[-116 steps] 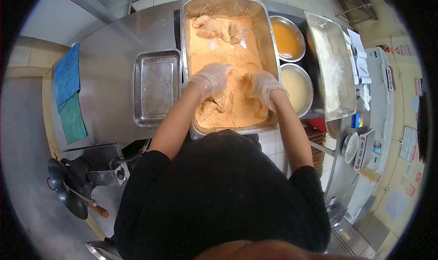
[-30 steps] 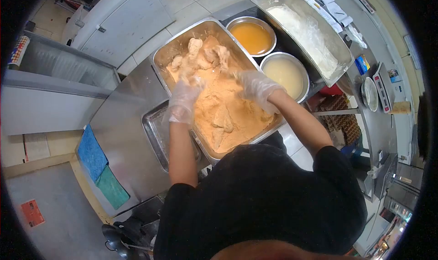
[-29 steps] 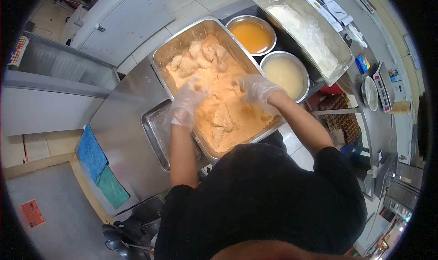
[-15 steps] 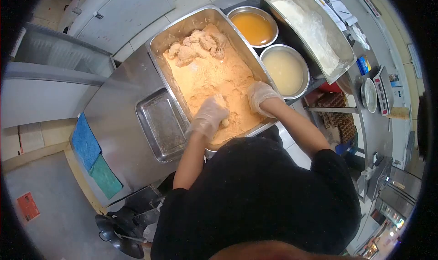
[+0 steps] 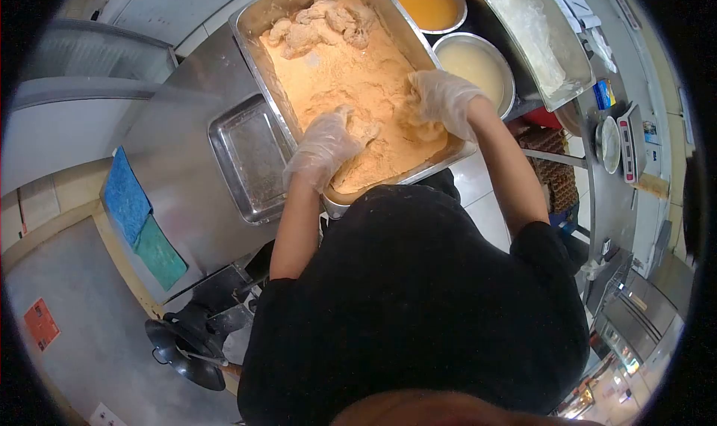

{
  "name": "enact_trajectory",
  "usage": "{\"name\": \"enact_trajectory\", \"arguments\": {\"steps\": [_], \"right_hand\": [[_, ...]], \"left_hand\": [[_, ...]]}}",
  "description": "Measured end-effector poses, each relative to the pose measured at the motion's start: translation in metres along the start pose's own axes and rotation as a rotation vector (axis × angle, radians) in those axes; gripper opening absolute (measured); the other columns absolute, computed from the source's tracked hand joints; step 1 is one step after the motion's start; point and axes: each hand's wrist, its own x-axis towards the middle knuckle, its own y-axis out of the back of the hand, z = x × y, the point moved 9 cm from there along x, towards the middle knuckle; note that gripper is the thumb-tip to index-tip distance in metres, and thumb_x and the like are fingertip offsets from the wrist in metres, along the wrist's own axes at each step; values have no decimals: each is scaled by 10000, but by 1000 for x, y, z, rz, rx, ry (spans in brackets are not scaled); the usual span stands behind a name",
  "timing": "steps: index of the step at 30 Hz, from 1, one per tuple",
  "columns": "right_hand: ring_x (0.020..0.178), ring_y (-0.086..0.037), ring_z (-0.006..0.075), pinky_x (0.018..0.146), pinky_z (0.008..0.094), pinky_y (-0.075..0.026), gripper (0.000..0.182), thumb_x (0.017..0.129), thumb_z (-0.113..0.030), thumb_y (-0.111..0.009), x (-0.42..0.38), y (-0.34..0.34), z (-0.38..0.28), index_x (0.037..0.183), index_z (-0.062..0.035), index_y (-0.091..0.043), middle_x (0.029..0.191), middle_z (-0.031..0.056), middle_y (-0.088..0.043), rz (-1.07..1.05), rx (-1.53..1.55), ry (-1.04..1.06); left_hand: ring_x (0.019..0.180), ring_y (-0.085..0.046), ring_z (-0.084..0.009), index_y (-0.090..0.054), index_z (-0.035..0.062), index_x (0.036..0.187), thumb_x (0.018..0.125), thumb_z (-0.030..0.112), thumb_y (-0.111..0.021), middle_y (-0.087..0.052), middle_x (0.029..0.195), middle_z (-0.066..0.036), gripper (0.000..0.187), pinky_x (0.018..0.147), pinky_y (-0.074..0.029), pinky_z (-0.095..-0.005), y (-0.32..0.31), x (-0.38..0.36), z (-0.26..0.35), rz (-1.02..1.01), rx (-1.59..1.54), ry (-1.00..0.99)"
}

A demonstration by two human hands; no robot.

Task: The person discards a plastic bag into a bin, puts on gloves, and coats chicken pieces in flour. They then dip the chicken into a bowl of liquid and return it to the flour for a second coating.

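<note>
Orange-tinted flour (image 5: 336, 78) fills a deep metal tray (image 5: 258, 56). Coated pieces of food (image 5: 325, 24) are heaped at the tray's far end. My left hand (image 5: 325, 146), in a clear plastic glove, is in the flour at the near left, its fingers closed round a coated piece (image 5: 362, 131). My right hand (image 5: 447, 101), also gloved, is at the tray's right side with flour on its fingers; those fingers are blurred, and whether they hold anything is hidden.
Right of the tray stand a bowl of orange liquid (image 5: 424, 4), a bowl of pale liquid (image 5: 474, 67) and a bin of white flour (image 5: 556, 90). A shallow metal tray (image 5: 254, 161) lies to the left. Cloths (image 5: 128, 194), a scale (image 5: 631, 146) and a wok (image 5: 183, 355) stand farther out.
The whole view has shifted, so the tray sits higher in the frame. My right hand has lifted slightly off the flour, and flour is stirred up beside it.
</note>
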Motion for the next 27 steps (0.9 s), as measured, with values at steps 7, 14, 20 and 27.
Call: {"name": "enact_trajectory", "arguments": {"steps": [7, 14, 20, 27], "right_hand": [[965, -761, 372, 846, 459, -594, 272, 839, -212, -693, 52, -55, 28, 1028, -29, -763, 1018, 237, -767, 175, -237, 106], [972, -749, 394, 854, 475, -591, 232, 849, -173, -674, 60, -57, -10, 1010, -35, -767, 1020, 238, -759, 203, -291, 223], [988, -739, 395, 865, 495, -580, 228, 912, -166, -627, 73, -60, -19, 1053, -47, -760, 1003, 231, -752, 313, -292, 90], [981, -753, 383, 867, 484, -593, 220, 938, -129, -583, 65, -37, 3, 957, -44, -785, 1006, 230, -765, 358, -236, 122]], "left_hand": [[1061, -697, -411, -717, 47, 1220, 864, 286, -747, -724, 1159, -252, 430, 940, -548, -487, -37, 21, 18, -175, 252, -209], [1064, -701, -403, -737, 48, 1185, 890, 225, -739, -737, 1113, -240, 344, 927, -552, -476, 5, 26, -24, 117, -57, -48], [960, -723, -396, -741, 36, 1176, 837, 162, -802, -753, 1022, -218, 366, 888, -569, -450, 15, 14, -29, 226, 65, -101], [890, -739, -265, -759, -1, 1130, 879, 100, -815, -781, 931, -118, 276, 791, -595, -431, 52, 37, -29, 19, -902, 97]]}}
